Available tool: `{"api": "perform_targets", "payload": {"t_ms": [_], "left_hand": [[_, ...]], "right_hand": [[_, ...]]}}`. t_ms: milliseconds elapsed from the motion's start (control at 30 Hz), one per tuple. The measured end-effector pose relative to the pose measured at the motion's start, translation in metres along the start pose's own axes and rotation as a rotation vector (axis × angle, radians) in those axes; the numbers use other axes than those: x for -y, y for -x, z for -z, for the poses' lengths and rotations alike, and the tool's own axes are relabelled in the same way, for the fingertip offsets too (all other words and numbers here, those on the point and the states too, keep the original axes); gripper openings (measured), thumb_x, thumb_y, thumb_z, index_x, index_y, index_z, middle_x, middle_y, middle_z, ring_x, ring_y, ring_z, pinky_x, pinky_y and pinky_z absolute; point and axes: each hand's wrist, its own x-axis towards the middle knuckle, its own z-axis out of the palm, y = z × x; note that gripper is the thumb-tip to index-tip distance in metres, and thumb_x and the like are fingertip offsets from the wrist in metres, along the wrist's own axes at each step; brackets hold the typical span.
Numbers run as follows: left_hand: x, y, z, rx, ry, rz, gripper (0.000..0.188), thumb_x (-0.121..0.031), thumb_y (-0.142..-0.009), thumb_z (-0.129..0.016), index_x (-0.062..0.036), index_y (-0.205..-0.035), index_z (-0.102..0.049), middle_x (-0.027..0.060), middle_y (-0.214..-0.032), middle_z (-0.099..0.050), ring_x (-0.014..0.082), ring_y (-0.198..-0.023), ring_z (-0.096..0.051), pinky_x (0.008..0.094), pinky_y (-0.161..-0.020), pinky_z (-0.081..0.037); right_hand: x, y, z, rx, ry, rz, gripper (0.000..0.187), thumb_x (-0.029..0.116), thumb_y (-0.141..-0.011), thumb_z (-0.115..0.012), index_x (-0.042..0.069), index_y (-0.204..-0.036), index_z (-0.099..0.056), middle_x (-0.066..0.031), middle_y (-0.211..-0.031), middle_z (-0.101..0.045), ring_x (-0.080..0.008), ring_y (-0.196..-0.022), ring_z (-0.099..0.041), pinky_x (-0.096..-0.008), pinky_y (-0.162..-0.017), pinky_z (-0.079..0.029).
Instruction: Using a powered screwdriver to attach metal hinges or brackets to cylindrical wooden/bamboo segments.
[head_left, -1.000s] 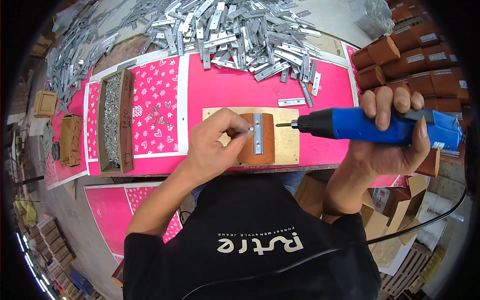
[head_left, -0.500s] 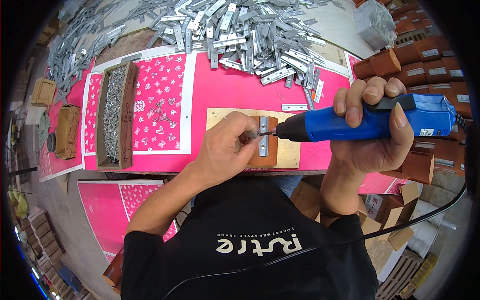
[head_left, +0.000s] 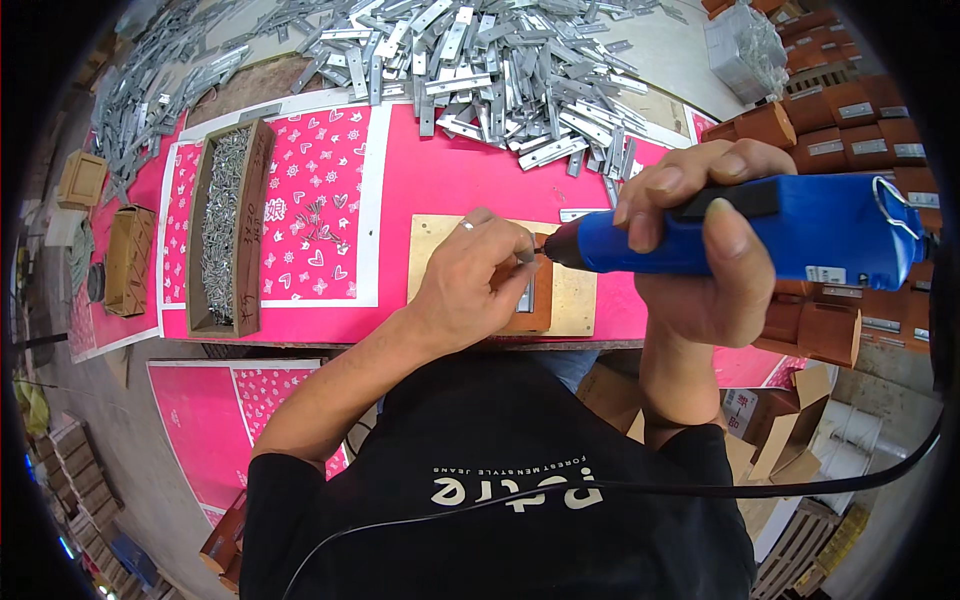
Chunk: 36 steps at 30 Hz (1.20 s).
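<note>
My right hand wraps round a blue electric screwdriver, which lies nearly level and points left. Its black nose ends in a thin bit that meets the fingertips of my left hand. Thumb and fingers of that hand are pinched together; whatever they hold is hidden. Beneath them is a reddish-brown block with a silver metal strip along it, partly covered by my fingers. Block and strip rest on a tan board on the pink tabletop.
A long wooden box full of screws stands to the left, beside loose screws. Metal strips are heaped at the back. Brown blocks are stacked at right. The screwdriver's black cord crosses my front.
My right hand and the screwdriver have moved left and a little toward the far end of the block. My left fingertips have shifted the same way along the strip, still pinched.
</note>
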Motion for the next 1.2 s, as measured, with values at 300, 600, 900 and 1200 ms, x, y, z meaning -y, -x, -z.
{"api": "perform_targets", "payload": {"t_ms": [300, 600, 900, 1200], "left_hand": [[0.003, 0.006, -0.002, 0.051, 0.027, 0.102, 0.026, 0.001, -0.073, -0.073, -0.0034, -0.096, -0.060, 0.0057, -0.077, -0.054, 0.0134, -0.062, -0.053, 0.0263, -0.051, -0.042], [0.006, 0.008, -0.004, 0.018, 0.048, 0.063, 0.026, 0.002, -0.074, -0.072, -0.0038, -0.097, -0.060, 0.0057, -0.076, -0.051, 0.0118, -0.059, -0.051, 0.0247, -0.049, -0.039], [0.023, 0.009, -0.014, -0.117, -0.267, -0.035, 0.041, -0.019, -0.076, -0.071, -0.0023, -0.110, -0.056, 0.0147, -0.105, -0.060, 0.0313, -0.094, -0.054, 0.0421, -0.085, -0.038], [0.033, 0.019, -0.019, 0.086, 0.055, 0.169, 0.040, -0.021, -0.079, -0.068, -0.0031, -0.112, -0.055, 0.0146, -0.102, -0.058, 0.0331, -0.097, -0.054, 0.0434, -0.081, -0.038]], "right_hand": [[-0.008, 0.011, -0.007, -0.044, 0.180, -0.042, 0.030, 0.008, -0.083, -0.059, 0.003, -0.108, -0.044, -0.0199, -0.090, -0.060, -0.0218, -0.065, -0.057, -0.0407, -0.065, -0.051], [-0.011, 0.010, -0.007, -0.034, 0.187, -0.056, 0.030, 0.009, -0.084, -0.060, 0.003, -0.108, -0.043, -0.0200, -0.088, -0.060, -0.0215, -0.063, -0.057, -0.0401, -0.064, -0.051], [-0.014, 0.012, -0.018, 0.054, 0.295, -0.031, 0.034, 0.013, -0.085, -0.066, 0.006, -0.106, -0.041, -0.0169, -0.084, -0.060, -0.0184, -0.058, -0.055, -0.0348, -0.061, -0.051], [-0.019, 0.012, -0.022, 0.150, 0.395, -0.015, 0.035, 0.015, -0.085, -0.070, 0.008, -0.104, -0.041, -0.0139, -0.080, -0.059, -0.0164, -0.057, -0.054, -0.0322, -0.059, -0.050]]}}
